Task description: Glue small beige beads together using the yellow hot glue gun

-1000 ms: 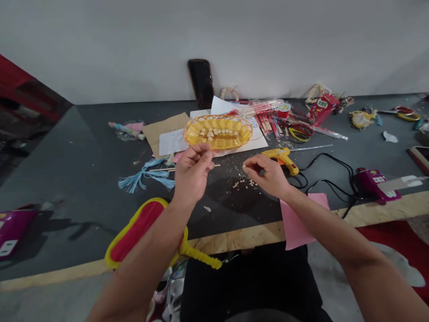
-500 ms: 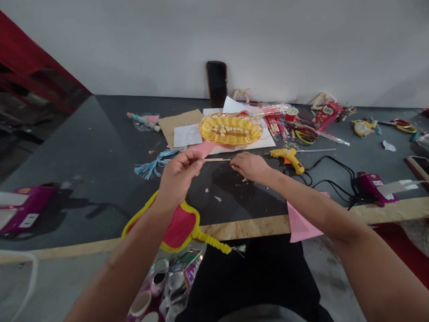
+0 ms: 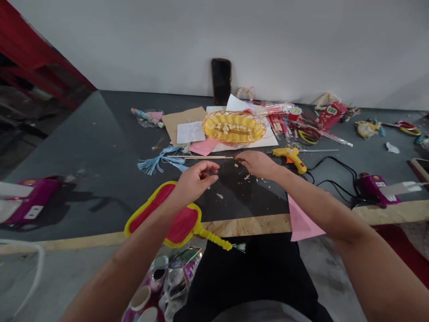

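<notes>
My left hand (image 3: 198, 180) hovers over the dark tabletop, thumb and fingers apart, holding nothing. Thin pale wooden sticks (image 3: 209, 157) lie just beyond it, side by side, their left ends beside a blue tassel (image 3: 150, 164). At their right end is my right hand (image 3: 256, 164), its fingers curled down and together; what they hold, if anything, is hidden. Small pale crumbs (image 3: 247, 177) are scattered below that hand. Partly under my left forearm lies a red fan-shaped piece with a yellow edge (image 3: 182, 226), its yellow wrapped handle pointing over the table edge.
Behind the sticks a yellow woven basket (image 3: 209, 129) holds small pale pieces. A yellow glue gun (image 3: 291, 157) and black cord (image 3: 338, 163) lie right. A phone (image 3: 221, 80) leans on the wall. Pink paper (image 3: 303, 219) hangs over the front edge. Purple boxes stand at both sides.
My left hand has let go of the sticks and drawn back toward me, its fingers parting. The sticks now rest on the table. My right hand has stayed near their right end.
</notes>
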The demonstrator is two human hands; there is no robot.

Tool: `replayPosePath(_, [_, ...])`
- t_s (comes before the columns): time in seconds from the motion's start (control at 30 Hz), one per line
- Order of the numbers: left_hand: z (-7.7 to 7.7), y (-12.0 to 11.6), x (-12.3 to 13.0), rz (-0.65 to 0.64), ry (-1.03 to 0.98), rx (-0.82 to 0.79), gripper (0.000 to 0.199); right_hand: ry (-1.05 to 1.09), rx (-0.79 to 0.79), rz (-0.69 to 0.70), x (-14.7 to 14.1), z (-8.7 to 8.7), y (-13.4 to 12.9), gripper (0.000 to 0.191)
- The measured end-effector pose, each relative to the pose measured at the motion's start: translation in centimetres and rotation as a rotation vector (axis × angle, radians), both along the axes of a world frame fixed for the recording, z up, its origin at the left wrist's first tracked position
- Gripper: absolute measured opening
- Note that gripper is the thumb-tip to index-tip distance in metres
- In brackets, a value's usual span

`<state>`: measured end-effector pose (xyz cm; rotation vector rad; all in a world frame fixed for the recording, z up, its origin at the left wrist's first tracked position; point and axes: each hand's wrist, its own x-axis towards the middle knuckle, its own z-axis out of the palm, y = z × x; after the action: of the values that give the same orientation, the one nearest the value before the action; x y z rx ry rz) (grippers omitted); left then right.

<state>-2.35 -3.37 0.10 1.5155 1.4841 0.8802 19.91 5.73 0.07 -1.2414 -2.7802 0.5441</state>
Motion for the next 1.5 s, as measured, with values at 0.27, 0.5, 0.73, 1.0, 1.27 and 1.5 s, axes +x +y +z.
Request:
replayPosePath(0.27, [0.0,1.3,1.2,0.041,0.057,0.129,0.020,0.226,0.094,-0.041,2.9,0.4,0.1,0.028])
replayPosePath(0.5, [0.3,1.9,1.6,0.011,0.081,0.160,0.014,0.329,0.088,-0.137,6.5,0.6,0.3,0.022])
replayPosePath(0.73, [0.6,2.2,2.1,-0.007,0.371,0.288,0.027,0.311,0.043,-0.204,9.4,0.2,-1.3,0.017])
replayPosePath(1.0, [-0.6,3.3,6.3,-0.351,0.628,0.383,0.025,0.452,0.159,-0.248,8.1,-1.0,-3.8,0.025])
replayPosePath(1.27, [-1.7,3.8,8.7,-0.424,0.722,0.372,0.016,0.535,0.232,-0.220,8.0,-3.3,-3.9,0.038])
replayPosePath(1.5, [-1.4,4.6,10.2,-0.454,0.822,0.328,0.015,0.601,0.197,-0.183,8.1,-3.2,-3.9,0.036])
